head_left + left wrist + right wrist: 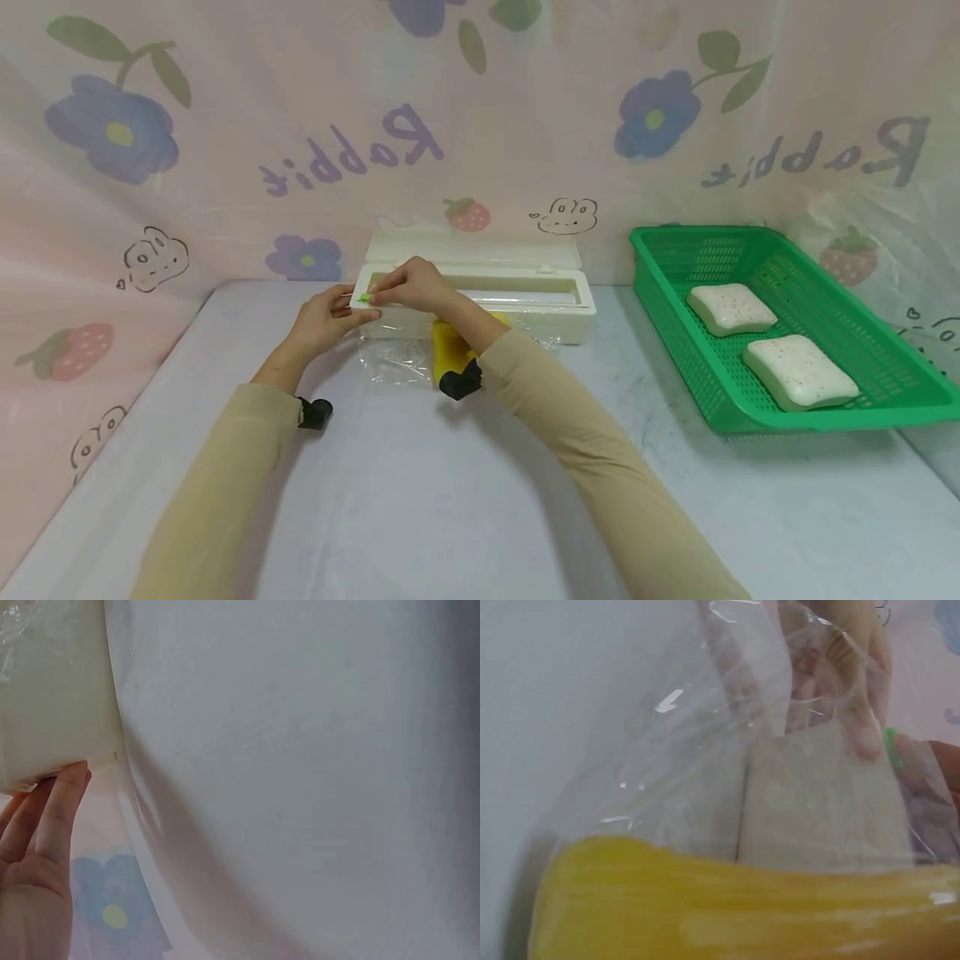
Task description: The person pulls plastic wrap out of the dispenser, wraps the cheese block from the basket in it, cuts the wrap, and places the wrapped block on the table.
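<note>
A white cling film dispenser (480,321) stands at the back of the table, its lid (472,250) raised. At its left end, my left hand (318,321) grips the corner, thumb on the front face and fingers at the side. My right hand (416,286) reaches across and pinches a small green slider (364,297) at the left of the front rim. Clear film (397,360) hangs from the dispenser over a smooth, long yellow object (447,354), partly hidden by my right forearm. In the right wrist view, the yellow object (705,907) fills the bottom, under film.
To the right stands a green plastic basket (678,358) holding two white speckled, pillow-shaped blocks, one nearer (801,372) and one farther (731,308). A printed curtain (510,100) hangs close behind the dispenser. A white cover (420,500) lies over the table.
</note>
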`<state>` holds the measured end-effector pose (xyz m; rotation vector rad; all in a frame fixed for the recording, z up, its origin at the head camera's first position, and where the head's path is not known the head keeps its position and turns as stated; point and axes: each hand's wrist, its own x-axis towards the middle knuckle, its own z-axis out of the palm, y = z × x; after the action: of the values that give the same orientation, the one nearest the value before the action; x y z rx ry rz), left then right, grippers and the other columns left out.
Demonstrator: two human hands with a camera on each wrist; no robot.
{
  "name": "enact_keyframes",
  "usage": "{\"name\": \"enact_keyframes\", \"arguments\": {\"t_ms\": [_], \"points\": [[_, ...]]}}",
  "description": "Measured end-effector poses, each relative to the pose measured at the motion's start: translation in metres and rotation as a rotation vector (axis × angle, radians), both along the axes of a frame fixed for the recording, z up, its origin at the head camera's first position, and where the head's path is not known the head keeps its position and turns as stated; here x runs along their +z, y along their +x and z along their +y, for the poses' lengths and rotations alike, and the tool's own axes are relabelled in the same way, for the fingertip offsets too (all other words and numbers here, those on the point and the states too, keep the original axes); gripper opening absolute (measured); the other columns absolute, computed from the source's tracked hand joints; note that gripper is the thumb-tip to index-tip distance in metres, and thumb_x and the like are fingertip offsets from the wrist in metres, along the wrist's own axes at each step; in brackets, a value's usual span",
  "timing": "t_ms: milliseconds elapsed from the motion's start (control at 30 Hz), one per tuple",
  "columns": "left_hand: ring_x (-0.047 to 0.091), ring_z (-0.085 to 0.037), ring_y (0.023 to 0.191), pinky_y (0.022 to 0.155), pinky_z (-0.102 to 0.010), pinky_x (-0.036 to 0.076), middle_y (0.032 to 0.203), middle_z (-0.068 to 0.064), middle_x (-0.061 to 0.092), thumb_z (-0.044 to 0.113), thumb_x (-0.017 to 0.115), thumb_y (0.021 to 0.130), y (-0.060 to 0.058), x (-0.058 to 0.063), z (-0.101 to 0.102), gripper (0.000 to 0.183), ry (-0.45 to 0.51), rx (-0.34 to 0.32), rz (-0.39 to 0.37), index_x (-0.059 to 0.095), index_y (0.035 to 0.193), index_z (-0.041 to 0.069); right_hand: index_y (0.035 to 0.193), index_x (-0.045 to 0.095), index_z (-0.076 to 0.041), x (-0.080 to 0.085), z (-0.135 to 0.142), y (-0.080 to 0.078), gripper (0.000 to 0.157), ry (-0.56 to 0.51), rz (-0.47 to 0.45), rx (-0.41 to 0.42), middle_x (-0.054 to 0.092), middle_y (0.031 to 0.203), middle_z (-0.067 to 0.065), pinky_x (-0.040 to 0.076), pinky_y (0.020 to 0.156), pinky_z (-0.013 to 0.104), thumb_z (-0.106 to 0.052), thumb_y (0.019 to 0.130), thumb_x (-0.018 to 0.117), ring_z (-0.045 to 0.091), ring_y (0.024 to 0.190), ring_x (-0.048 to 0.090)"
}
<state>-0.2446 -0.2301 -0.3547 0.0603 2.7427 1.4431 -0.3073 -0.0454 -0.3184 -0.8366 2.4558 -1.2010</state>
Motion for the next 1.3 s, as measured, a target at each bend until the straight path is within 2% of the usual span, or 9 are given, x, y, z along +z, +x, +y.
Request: {"name": "enact_keyframes", "arguments": {"t_ms": [233,600,867,1300], "points": [[0.050,-0.035,0.127,0.102,-0.044,0.045,0.140,-0.022,0.049,0.037,0.069,0.088,0.000,0.001,0.001,0.073,-0.012,-0.007,-0.001,0.038,0.144,0.003,0.100,0.076,-0.010,0.000,0.005,-0.002,0.022,0.013,0.052,0.039,0.074,0.100,0.002,0.046,0.071,0.019,-0.026,0.086,0.073,0.011,0.089,0.060],[0.051,-0.034,0.127,0.101,-0.045,0.046,0.138,-0.024,0.051,0.037,0.069,0.088,0.000,-0.001,-0.001,0.073,-0.016,-0.004,-0.015,0.037,0.143,0.002,0.102,0.075,-0.010,-0.003,0.023,-0.001,0.023,0.013,0.068,0.076,0.074,0.099,0.002,0.050,0.081,0.022,-0.027,0.088,0.070,0.013,0.092,0.063],[0.050,-0.034,0.128,0.102,-0.046,0.045,0.137,-0.024,0.051,0.039,0.069,0.087,-0.001,-0.001,-0.003,0.075,-0.030,-0.007,0.006,0.037,0.143,0.001,0.100,0.074,-0.010,-0.002,0.038,0.003,0.020,0.014,0.088,0.059,0.073,0.096,0.001,0.050,0.082,0.024,-0.026,0.089,0.069,0.014,0.090,0.062],[0.048,-0.035,0.129,0.102,-0.044,0.045,0.139,-0.025,0.049,0.039,0.069,0.088,0.002,0.000,-0.001,0.077,0.004,-0.013,-0.014,0.034,0.145,0.000,0.103,0.073,-0.010,-0.003,0.046,0.005,0.023,0.071,0.122,0.036,0.073,0.101,0.001,0.051,0.081,0.024,-0.028,0.090,0.067,0.014,0.090,0.062]]}}
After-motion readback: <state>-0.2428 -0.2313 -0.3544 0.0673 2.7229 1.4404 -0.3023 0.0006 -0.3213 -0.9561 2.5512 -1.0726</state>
